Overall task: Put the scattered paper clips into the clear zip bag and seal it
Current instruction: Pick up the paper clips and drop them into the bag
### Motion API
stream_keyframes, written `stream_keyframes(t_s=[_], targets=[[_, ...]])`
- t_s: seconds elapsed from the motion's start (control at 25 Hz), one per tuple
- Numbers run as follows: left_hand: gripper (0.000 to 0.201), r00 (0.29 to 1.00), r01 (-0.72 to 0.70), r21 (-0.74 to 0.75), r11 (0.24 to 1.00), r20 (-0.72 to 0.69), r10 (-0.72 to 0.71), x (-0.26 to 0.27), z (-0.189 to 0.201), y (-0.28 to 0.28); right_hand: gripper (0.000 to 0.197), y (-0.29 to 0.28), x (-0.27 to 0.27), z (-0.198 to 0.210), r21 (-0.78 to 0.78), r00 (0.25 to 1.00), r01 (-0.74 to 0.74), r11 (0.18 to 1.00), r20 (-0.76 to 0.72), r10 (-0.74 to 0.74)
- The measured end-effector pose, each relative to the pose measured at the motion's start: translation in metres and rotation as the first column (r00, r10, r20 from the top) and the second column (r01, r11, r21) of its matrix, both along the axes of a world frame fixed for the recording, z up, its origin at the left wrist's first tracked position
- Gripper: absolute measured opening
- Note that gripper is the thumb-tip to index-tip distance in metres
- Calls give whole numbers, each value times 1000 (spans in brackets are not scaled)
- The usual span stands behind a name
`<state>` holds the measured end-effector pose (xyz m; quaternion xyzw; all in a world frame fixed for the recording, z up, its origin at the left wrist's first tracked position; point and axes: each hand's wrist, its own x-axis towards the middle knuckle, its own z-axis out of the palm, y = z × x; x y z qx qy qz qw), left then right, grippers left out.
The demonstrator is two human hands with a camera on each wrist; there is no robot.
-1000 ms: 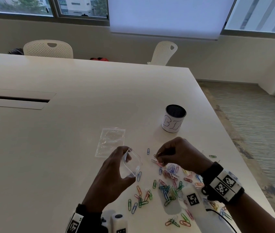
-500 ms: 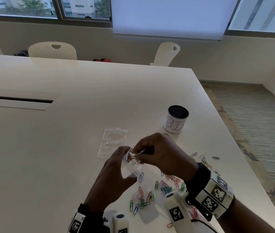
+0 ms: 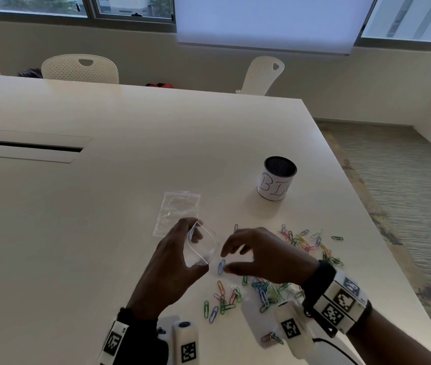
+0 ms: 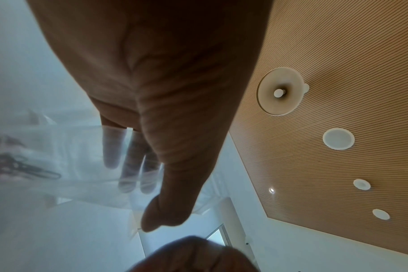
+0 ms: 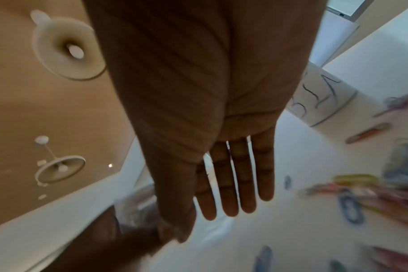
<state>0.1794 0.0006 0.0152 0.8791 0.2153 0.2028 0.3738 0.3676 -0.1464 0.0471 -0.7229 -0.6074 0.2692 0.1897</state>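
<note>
My left hand (image 3: pixel 180 256) grips a small clear zip bag (image 3: pixel 201 247) above the table, thumb and fingers bowing its mouth wide. Through the plastic in the left wrist view my fingers (image 4: pixel 131 162) show, and a few clips (image 4: pixel 23 165) lie in the clear zip bag (image 4: pixel 65 160). My right hand (image 3: pixel 259 255) hovers just right of the bag's mouth with straight, spread fingers (image 5: pixel 231 185) and nothing in it. Several coloured paper clips (image 3: pixel 264 291) lie scattered on the table below and to the right; a blue paper clip (image 3: pixel 221 266) lies between both hands.
A second flat clear bag (image 3: pixel 178 212) lies on the white table (image 3: pixel 103 206) just behind my left hand. A labelled white cup (image 3: pixel 277 182) stands at the back right. The table's right edge runs close past the clips (image 3: pixel 311 239). Chairs (image 3: pixel 80 68) line the far side.
My right hand brought a pinched clip from the pile to the bag's mouth, let it go there, and now has pulled back to the right with its fingers spread. The left hand kept the bag steady.
</note>
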Motion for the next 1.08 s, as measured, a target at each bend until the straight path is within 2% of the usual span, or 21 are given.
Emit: stream_keyframes(t_s=[0.12, 0.2, 0.48, 0.64, 0.84, 0.92, 1.0, 1.08], targets=[[61, 1000, -7, -1, 1000, -5, 7, -2, 1, 0, 51, 0, -12, -18, -105, 997, -73, 992, 18, 75], [61, 1000, -9, -12, 1000, -2, 9, -3, 1, 1, 54, 2, -22, -28, -115, 992, -107, 988, 51, 113], [63, 1000, -14, -22, 1000, -12, 14, -2, 0, 1, 35, 3, -42, -37, -71, 935, -334, 940, 99, 340], [62, 1000, -26, -26, 999, -12, 26, -4, -2, 1, 26, -9, -23, -37, -70, 950, -295, 953, 89, 301], [64, 1000, -30, -41, 999, -6, 29, -2, -2, -1, 18, -21, 14, -28, -71, 954, -175, 982, 233, 187], [63, 1000, -24, -37, 999, -5, 24, -1, -2, -2, 32, -24, 24, -22, -58, 945, -82, 995, 313, 96], [63, 1000, -20, -39, 999, -5, 20, 0, -2, -2, 71, -28, 30, -19, -84, 939, 19, 996, 343, 11], [63, 1000, -17, -37, 999, -3, 17, 1, -1, -3, 104, -31, 30, -20, -183, 927, 62, 981, 374, 11]])
